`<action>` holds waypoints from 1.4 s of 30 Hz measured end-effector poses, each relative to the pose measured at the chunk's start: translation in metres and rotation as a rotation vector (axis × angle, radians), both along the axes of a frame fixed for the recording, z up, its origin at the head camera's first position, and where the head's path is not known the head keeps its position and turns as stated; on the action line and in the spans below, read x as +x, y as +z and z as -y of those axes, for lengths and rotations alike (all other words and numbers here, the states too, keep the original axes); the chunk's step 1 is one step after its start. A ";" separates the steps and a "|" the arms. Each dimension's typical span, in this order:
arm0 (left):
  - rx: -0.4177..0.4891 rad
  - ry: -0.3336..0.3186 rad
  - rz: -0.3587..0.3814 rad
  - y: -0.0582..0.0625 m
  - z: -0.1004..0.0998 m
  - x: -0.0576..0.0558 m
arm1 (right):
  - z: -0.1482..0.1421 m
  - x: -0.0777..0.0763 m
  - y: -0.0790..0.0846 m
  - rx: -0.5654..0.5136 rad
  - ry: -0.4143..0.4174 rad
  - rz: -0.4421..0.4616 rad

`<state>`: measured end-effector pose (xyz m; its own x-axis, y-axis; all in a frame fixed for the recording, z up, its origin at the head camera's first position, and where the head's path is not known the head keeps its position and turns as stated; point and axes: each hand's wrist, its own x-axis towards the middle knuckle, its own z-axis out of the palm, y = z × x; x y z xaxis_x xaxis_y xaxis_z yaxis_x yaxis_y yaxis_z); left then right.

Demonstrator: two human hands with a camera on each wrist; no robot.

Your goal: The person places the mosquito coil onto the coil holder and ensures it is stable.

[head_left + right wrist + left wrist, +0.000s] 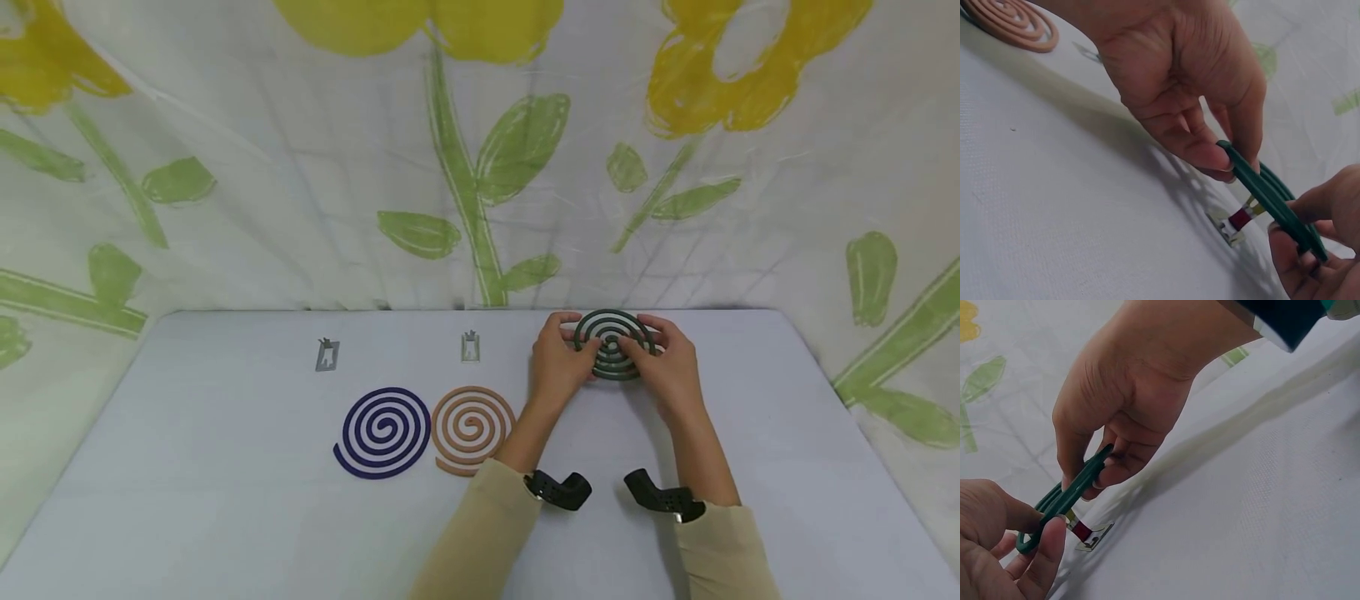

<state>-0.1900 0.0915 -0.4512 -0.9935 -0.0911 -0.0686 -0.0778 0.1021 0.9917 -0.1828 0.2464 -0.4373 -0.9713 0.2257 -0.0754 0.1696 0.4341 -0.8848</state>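
Both hands hold a dark green mosquito coil [614, 313] at the back right of the table. My left hand [559, 362] pinches its left side, and my right hand [670, 358] pinches the right side. Both thumbs lie over the front, near the spiral's centre. The coil is raised and tilted, seen nearly edge-on in the right wrist view [1266, 194]. Under it, a small metal coil stand [1094, 539] lies on the table, with a dark red and yellow piece rising from it toward the coil. In the head view this stand is hidden behind coil and hands.
A dark blue coil [385, 427] and an orange-brown coil [471, 427] lie flat side by side at the middle. Behind them are two metal stands, one at left [327, 357] and another nearer the centre [470, 348]. A flower-patterned curtain [330, 208] hangs along the table's back edge.
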 end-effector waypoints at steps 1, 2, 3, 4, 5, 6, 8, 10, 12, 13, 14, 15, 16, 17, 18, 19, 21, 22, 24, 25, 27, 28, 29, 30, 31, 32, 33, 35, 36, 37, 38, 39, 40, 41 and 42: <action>0.002 -0.002 -0.001 -0.001 0.000 0.000 | 0.000 0.000 -0.001 0.003 0.000 0.002; 0.005 -0.005 0.000 -0.001 0.000 0.000 | 0.000 0.000 -0.001 0.006 -0.001 0.003; 0.008 -0.009 -0.001 -0.001 0.000 0.000 | 0.000 0.000 -0.002 0.007 0.000 0.005; 0.011 -0.015 -0.003 -0.002 0.000 0.000 | -0.001 0.000 -0.002 0.012 0.000 0.005; 0.013 -0.018 -0.004 -0.002 0.000 -0.001 | -0.001 0.000 -0.002 0.018 0.002 0.006; 0.012 -0.018 -0.006 -0.002 0.000 -0.001 | -0.001 0.000 -0.002 0.021 0.003 0.004; 0.006 -0.016 -0.009 -0.002 0.001 -0.002 | -0.001 -0.001 -0.002 0.022 0.008 0.001; -0.005 -0.011 -0.008 -0.002 0.001 -0.003 | 0.000 -0.001 -0.002 0.024 0.011 0.001; -0.011 -0.008 -0.001 -0.001 0.002 -0.003 | 0.001 -0.001 -0.002 0.022 0.010 0.003; -0.013 -0.009 0.002 -0.001 0.002 -0.003 | 0.001 -0.001 -0.002 0.019 0.007 0.004; -0.014 -0.010 0.006 0.000 0.002 -0.002 | 0.002 -0.001 -0.002 0.017 0.004 0.006; -0.012 -0.010 0.009 0.000 0.002 -0.002 | 0.002 -0.001 -0.002 0.016 0.002 0.006; -0.010 -0.012 0.010 0.000 0.003 -0.002 | 0.003 -0.001 -0.002 0.013 0.000 0.005; -0.009 -0.012 0.011 0.001 0.003 -0.002 | 0.003 -0.001 -0.002 0.008 0.000 0.006; -0.010 -0.014 0.011 0.001 0.003 -0.002 | 0.003 -0.001 -0.002 0.002 0.000 0.008; -0.009 -0.015 0.011 0.001 0.004 -0.002 | 0.003 -0.001 -0.002 -0.005 0.002 0.009; -0.009 -0.015 0.009 0.001 0.004 -0.002 | 0.003 -0.001 -0.002 -0.010 0.007 0.007; -0.011 -0.015 0.010 0.001 0.005 -0.003 | 0.003 -0.001 -0.002 -0.013 0.010 0.008; -0.015 -0.016 0.014 0.001 0.006 -0.003 | 0.004 -0.002 -0.002 -0.010 0.013 0.010; -0.018 -0.017 0.015 0.001 0.006 -0.003 | 0.004 -0.001 -0.002 -0.007 0.013 0.009; -0.021 -0.016 0.016 0.001 0.006 -0.004 | 0.005 -0.001 -0.002 -0.005 0.011 0.011; -0.019 -0.016 0.018 0.000 0.007 -0.004 | 0.005 -0.001 -0.002 -0.005 0.011 0.013; -0.017 -0.017 0.019 0.000 0.007 -0.004 | 0.005 -0.001 -0.002 -0.004 0.009 0.013; -0.014 -0.017 0.018 0.000 0.007 -0.004 | 0.006 -0.001 -0.002 -0.004 0.009 0.012; -0.012 -0.017 0.017 0.000 0.007 -0.004 | 0.006 -0.001 -0.002 -0.008 0.008 0.011; -0.009 -0.017 0.015 0.000 0.007 -0.004 | 0.006 -0.001 -0.002 -0.009 0.008 0.011; -0.006 -0.016 0.013 0.000 0.006 -0.004 | 0.006 -0.001 -0.002 -0.007 0.008 0.010; -0.007 -0.010 0.008 0.000 0.006 -0.004 | 0.006 -0.002 -0.002 -0.005 0.012 0.008; -0.008 -0.007 0.006 0.000 0.006 -0.004 | 0.006 -0.002 -0.002 -0.003 0.013 0.008; -0.009 -0.006 0.006 0.000 0.006 -0.004 | 0.006 -0.002 -0.002 -0.003 0.012 0.010; -0.008 -0.005 0.006 -0.001 0.006 -0.004 | 0.006 -0.002 -0.002 0.001 0.011 0.012; -0.010 -0.004 0.005 -0.001 0.006 -0.004 | 0.006 -0.002 -0.002 0.002 0.011 0.013; -0.013 -0.002 0.005 -0.001 0.006 -0.003 | 0.007 -0.002 -0.002 0.002 0.010 0.015; -0.014 -0.001 0.005 -0.001 0.006 -0.003 | 0.007 -0.002 -0.003 0.004 0.010 0.016; -0.015 -0.001 0.004 -0.001 0.006 -0.003 | 0.007 -0.002 -0.003 0.002 0.010 0.017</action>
<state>-0.1932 0.0858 -0.4525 -0.9933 -0.0909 -0.0709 -0.0814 0.1172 0.9898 -0.1845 0.2398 -0.4401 -0.9720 0.2164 -0.0913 0.1801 0.4374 -0.8811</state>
